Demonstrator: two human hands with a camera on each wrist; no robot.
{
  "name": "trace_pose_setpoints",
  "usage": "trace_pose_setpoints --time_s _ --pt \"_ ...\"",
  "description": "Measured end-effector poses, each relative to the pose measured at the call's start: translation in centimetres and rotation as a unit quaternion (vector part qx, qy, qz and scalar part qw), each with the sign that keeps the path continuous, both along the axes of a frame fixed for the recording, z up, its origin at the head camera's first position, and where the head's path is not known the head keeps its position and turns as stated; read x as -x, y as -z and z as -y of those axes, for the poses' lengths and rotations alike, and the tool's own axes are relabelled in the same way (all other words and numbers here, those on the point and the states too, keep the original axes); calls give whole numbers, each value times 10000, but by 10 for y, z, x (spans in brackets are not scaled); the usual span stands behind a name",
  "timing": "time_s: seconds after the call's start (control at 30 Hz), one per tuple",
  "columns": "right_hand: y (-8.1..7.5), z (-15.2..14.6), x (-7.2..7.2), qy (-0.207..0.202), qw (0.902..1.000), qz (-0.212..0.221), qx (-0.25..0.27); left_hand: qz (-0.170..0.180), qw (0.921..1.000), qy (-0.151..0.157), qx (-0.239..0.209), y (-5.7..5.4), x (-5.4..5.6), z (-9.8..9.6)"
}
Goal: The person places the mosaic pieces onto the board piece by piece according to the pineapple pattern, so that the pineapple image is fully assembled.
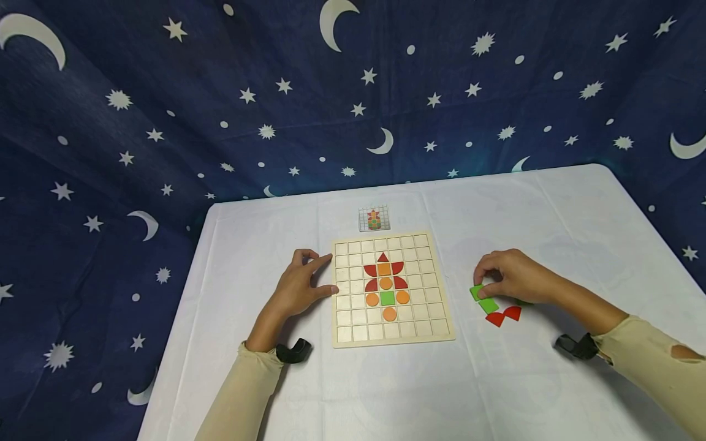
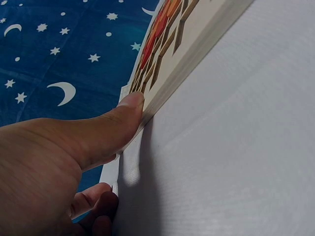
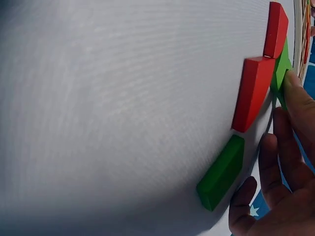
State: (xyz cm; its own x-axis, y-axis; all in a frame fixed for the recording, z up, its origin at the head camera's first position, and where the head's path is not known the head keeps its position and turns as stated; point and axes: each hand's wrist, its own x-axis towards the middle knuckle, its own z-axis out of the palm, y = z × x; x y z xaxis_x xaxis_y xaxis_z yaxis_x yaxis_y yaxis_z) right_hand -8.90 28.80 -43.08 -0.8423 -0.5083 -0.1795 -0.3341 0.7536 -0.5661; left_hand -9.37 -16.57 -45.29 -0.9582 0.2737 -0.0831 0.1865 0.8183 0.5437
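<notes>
A wooden grid board point(image 1: 394, 344) lies on the white table, bearing red, orange and green flat pieces arranged in a figure. At its left edge, my left hand point(image 1: 298, 288) touches the rim with extended thumb and index fingertips; the left wrist view shows the thumb point(image 2: 129, 105) against the side. Right of the board, my right hand point(image 1: 513, 275) pinches a green square tile point(image 1: 475, 293) between thumb and index finger, low over the table. Another green tile point(image 1: 488, 306) sits against it. Two red quarter-circle pieces point(image 3: 253, 93) lie close by, and a green piece point(image 3: 221, 172) sits under the palm side.
Beyond the board's far edge is a small gridded card point(image 1: 374, 219) printed with a coloured figure. A dark blue cloth point(image 1: 309, 141) with moons and stars hangs behind the table point(image 1: 265, 233). Both wrists wear black camera mounts point(image 1: 295, 351).
</notes>
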Motion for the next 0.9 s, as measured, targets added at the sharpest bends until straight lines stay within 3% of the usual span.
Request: trace_pose_setpoints --time_s 0.13,0.37,0.6,0.9 --pt "0 1 0 41 9998 178 46 -3 10000 -15 -16 0 0 0" --pt "-1 10 2 163 9971 233 706 3 10000 -19 -17 -1 0 0" --pt "-2 33 1 310 9863 901 1344 28 10000 -17 -6 -1 -1 0" --pt "2 64 -2 202 9801 1279 1502 1 10000 -12 -35 0 0 -1"
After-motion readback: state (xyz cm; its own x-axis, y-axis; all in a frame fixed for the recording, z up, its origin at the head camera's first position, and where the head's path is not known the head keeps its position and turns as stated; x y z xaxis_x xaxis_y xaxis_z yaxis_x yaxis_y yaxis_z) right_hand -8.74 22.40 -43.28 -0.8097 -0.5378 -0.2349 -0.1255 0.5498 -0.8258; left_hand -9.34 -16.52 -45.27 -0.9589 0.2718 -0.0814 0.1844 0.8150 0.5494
